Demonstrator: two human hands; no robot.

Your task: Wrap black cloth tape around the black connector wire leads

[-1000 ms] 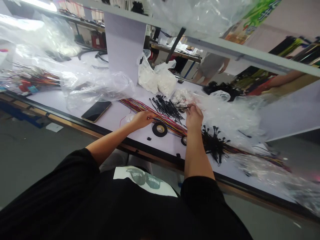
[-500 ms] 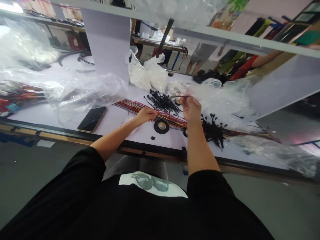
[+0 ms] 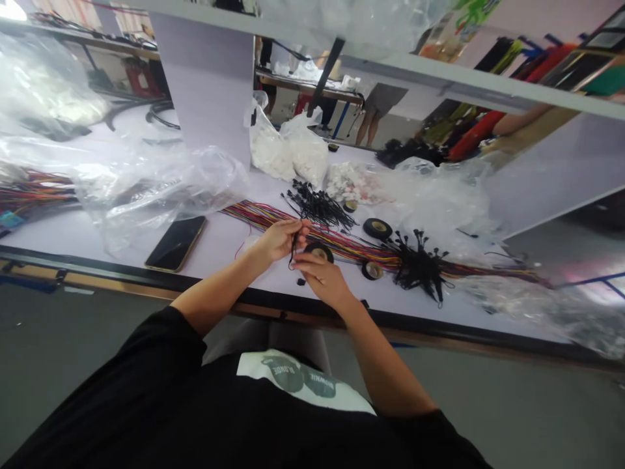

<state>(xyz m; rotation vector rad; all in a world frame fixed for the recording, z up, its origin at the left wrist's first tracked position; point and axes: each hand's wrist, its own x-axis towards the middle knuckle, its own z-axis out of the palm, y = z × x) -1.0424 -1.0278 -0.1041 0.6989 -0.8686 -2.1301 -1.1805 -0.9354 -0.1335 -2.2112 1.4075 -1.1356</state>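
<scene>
One thin, flexible black cable (image 3: 293,249) spans the short gap between the left hand (image 3: 284,238) and the right hand (image 3: 322,275), above the white desk (image 3: 219,240) and close to its dark front edge. The left hand's fingers pinch the strand at its upper part; lower down, the right hand's fingers are closed on its looped end. Handling so slight a strand well appears to call for a light pinch near each end, with the loop kept open and free of twists.

Just behind the hands, a long bundle of red, yellow and dark wires (image 3: 254,215) runs lengthwise toward the desk's right end; holding the cable clear of it would likely prevent snags. A round roll of black tape (image 3: 319,252) lies partly hidden by the right hand, where a knuckle could nudge it. Nearer the back edge rests a loose pile of short black cables (image 3: 317,204), best left undisturbed while both hands are occupied. A dark, flat smartphone (image 3: 176,243) lies by the front edge, well left of the fingers.
</scene>
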